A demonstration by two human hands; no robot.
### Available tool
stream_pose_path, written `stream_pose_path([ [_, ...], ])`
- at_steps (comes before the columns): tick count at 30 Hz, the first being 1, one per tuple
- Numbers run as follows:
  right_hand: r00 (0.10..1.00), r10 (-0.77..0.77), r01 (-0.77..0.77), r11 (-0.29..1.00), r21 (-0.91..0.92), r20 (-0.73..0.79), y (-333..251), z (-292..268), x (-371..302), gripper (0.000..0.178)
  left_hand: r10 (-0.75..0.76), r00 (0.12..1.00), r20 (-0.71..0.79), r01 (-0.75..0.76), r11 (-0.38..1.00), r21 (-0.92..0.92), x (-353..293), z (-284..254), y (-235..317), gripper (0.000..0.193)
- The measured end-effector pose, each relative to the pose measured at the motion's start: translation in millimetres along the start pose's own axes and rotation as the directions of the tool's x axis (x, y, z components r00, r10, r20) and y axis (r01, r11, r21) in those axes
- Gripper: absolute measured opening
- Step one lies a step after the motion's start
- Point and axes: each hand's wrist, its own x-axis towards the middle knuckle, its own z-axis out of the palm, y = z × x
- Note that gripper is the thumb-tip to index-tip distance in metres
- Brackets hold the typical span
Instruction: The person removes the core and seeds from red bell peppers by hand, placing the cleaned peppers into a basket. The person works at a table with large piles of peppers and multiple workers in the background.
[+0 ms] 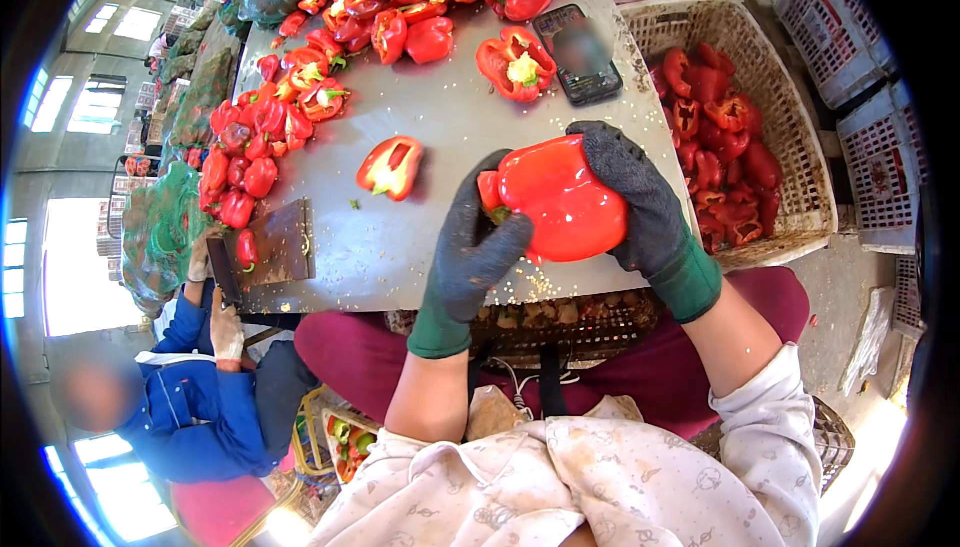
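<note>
Pale cream shirt cloth with a small grey print (590, 477) lies closest, at six o'clock. Straight above it, a large glossy red bell pepper (563, 197) is held over the near right part of a grey metal table (385, 247). Both hands wear black gloves with green cuffs: the left hand (473, 247) closes on the pepper's left end, its thumb on the near side, while the right hand (640, 197) is clamped round the right end.

Clockwise from the held pepper, a dark rectangular phone (592, 87) lies at twelve; a cream perforated plastic crate (805, 182) of red pepper pieces stands at two. A co-worker in a blue jacket (195, 412) sits at eight; one cut red pepper half (390, 168) rests at nine; heaped red peppers (430, 37) lie at eleven.
</note>
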Motion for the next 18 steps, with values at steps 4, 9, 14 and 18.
stream_pose_path([
  [4, 0.999, 0.012, -0.012, 1.0, 0.022, 0.033, 0, 1, -4, 0.04, -0.095, 0.99, 0.102, 0.099, 0.995, -0.033, -6, -17, -3, 0.039],
  [9, 0.996, -0.012, 0.021, 0.995, -0.099, 0.089, -13, 3, -9, 0.04, -0.041, 0.995, 0.089, 0.009, 0.944, 0.328, -7, -19, 3, 0.031],
  [14, 0.999, 0.016, -0.002, 0.964, -0.266, 0.051, -27, 5, -9, 0.033, -0.016, 0.998, 0.057, -0.011, 0.897, 0.442, -11, -16, 6, 0.033],
  [18, 0.999, 0.014, 0.002, 0.927, -0.375, 0.04, -32, 5, -10, 0.032, 0.066, 0.989, 0.13, -0.122, 0.86, 0.495, -10, -21, 7, 0.035],
])
